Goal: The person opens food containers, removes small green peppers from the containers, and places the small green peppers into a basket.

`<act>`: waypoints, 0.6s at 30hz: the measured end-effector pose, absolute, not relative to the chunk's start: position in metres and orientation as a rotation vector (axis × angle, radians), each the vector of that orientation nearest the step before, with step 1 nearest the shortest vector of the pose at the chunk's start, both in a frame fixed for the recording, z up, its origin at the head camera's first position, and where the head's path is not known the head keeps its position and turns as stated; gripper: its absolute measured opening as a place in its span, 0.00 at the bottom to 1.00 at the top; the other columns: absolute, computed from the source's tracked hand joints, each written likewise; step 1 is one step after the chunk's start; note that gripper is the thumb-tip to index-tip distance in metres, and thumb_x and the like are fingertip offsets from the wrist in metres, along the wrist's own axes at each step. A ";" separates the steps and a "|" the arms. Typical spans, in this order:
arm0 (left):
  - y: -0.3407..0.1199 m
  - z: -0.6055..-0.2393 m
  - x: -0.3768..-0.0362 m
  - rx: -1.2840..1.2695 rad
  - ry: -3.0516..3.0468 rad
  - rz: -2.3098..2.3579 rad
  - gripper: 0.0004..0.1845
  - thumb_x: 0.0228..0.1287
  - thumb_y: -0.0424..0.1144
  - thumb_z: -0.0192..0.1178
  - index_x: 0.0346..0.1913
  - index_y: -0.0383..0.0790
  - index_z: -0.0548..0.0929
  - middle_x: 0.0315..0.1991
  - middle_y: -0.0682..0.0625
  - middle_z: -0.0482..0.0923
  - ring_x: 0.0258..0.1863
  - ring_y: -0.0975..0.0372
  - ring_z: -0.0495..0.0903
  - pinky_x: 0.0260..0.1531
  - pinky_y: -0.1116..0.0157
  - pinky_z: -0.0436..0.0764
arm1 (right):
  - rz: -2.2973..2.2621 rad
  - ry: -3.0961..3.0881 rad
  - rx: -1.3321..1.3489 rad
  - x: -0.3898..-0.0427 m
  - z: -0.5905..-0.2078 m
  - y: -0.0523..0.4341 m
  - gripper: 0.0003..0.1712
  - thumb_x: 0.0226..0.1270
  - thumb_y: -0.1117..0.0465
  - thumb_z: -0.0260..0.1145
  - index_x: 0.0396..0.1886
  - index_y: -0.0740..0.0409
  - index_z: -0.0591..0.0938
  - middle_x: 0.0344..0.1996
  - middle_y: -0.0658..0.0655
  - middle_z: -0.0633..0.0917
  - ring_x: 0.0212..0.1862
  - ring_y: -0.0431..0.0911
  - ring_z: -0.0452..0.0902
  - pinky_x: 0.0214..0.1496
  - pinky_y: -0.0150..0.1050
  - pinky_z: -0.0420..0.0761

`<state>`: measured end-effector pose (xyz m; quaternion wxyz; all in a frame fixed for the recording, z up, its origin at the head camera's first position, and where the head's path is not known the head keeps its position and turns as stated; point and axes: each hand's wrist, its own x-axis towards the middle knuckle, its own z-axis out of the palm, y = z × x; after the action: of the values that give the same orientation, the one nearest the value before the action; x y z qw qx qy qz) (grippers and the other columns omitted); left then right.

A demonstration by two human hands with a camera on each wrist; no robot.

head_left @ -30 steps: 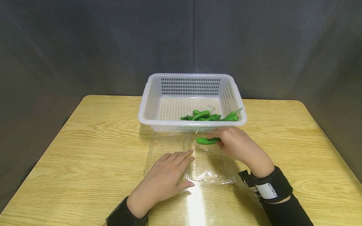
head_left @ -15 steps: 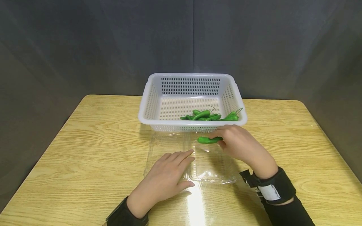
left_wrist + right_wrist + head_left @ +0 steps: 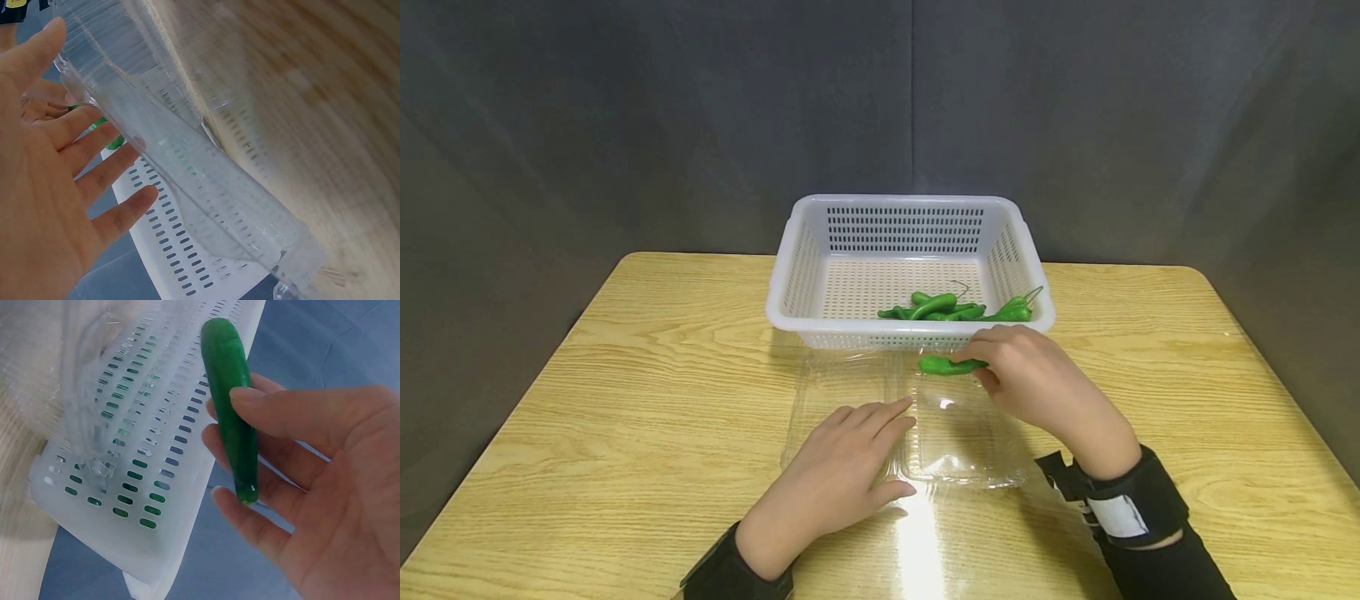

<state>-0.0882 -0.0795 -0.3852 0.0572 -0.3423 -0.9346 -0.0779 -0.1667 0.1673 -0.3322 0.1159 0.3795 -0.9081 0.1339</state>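
Note:
Between thumb and fingers, my right hand [image 3: 1026, 371] pinches a green chili pepper [image 3: 230, 403], held over the far part of a clear plastic clamshell box [image 3: 958, 442]. The box lies opened flat, its two halves side by side. My left hand [image 3: 838, 462] lies over the near side of the left half, fingers extended and the fingertips at the middle fold. In the left wrist view those straight fingers touch the clear plastic wall [image 3: 181, 169]. Several more green peppers [image 3: 934, 307] lie in the white basket behind the box.
The white perforated basket [image 3: 782, 312] stands on the wooden table [image 3: 647, 400] directly behind the clamshell box. Its peppers gather at the near right side. A dark grey cloth [image 3: 700, 125] hangs behind the table.
My right hand has shifted slightly, and the pepper in it has risen a little and turned slightly. The left hand, box and basket have stayed where they were.

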 end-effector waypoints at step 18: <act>-0.080 -0.385 -0.088 -1.043 -2.840 -0.239 0.39 0.61 0.64 0.62 0.68 0.42 0.73 0.73 0.49 0.64 0.67 0.56 0.69 0.64 0.56 0.70 | 0.406 -2.532 1.122 -0.167 -0.328 0.168 0.21 0.49 0.81 0.64 0.41 0.61 0.89 0.38 0.54 0.88 0.41 0.49 0.84 0.43 0.45 0.84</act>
<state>-0.0882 -0.0797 -0.3849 0.0533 -0.3431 -0.9345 -0.0785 -0.1667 0.1685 -0.3281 0.1707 0.3950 -0.8913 0.1430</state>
